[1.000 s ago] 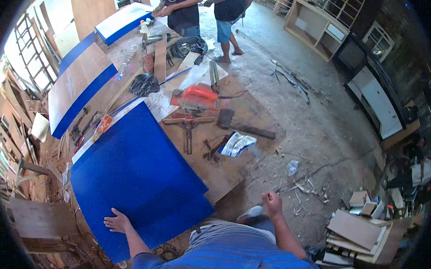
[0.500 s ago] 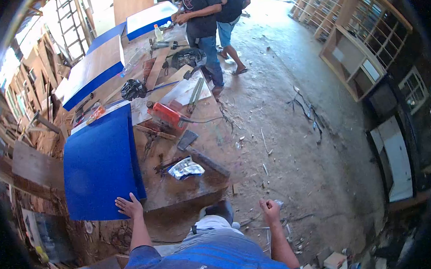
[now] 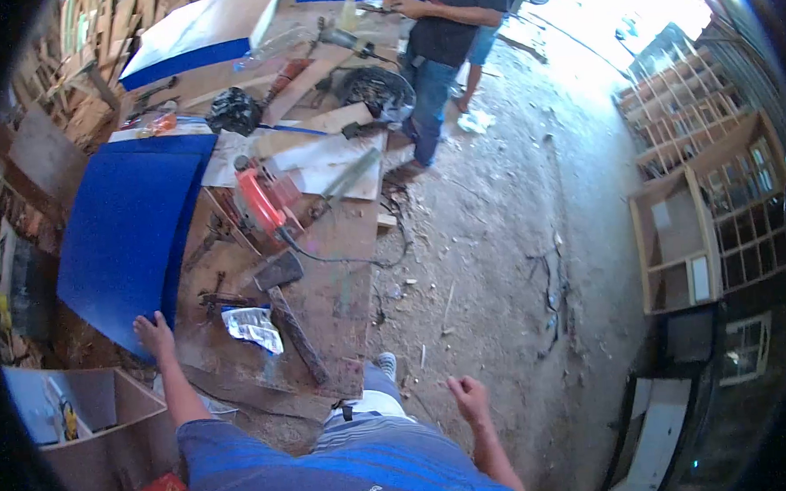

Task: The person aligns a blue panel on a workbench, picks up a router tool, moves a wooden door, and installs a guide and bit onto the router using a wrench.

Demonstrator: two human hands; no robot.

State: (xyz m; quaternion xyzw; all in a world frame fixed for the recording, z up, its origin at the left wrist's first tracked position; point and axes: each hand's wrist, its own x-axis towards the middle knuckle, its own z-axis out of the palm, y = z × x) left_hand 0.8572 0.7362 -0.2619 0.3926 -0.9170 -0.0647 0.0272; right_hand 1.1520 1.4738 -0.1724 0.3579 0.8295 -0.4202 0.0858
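Near the lower edge of a blue panel point(image 3: 125, 235), my left hand point(image 3: 156, 333) touches its near right corner with fingers apart. The panel lies on the left side of a wooden worktable point(image 3: 334, 292). My right hand point(image 3: 470, 396) hangs over the floor to the right of my body, fingers curled in with nothing visible in them. Closest to my left hand on the table are a crumpled silver packet point(image 3: 254, 329) and a hammer-like tool point(image 3: 299, 336) with a broad dark head. Behind these sits an orange corded power tool point(image 3: 264, 198).
A co-worker point(image 3: 442, 59) stands at the table's far right side, with another person partly hidden behind. A black bag point(image 3: 235, 112) and a black basin point(image 3: 378, 93) stand farther back. An open wooden box point(image 3: 112, 446) is at lower left. Wooden frames point(image 3: 673, 233) line the right.
My view has turned and moved forward along the table. My left hand stays at the panel's near corner. The right hand remains curled at my side, and my foot has stepped forward.
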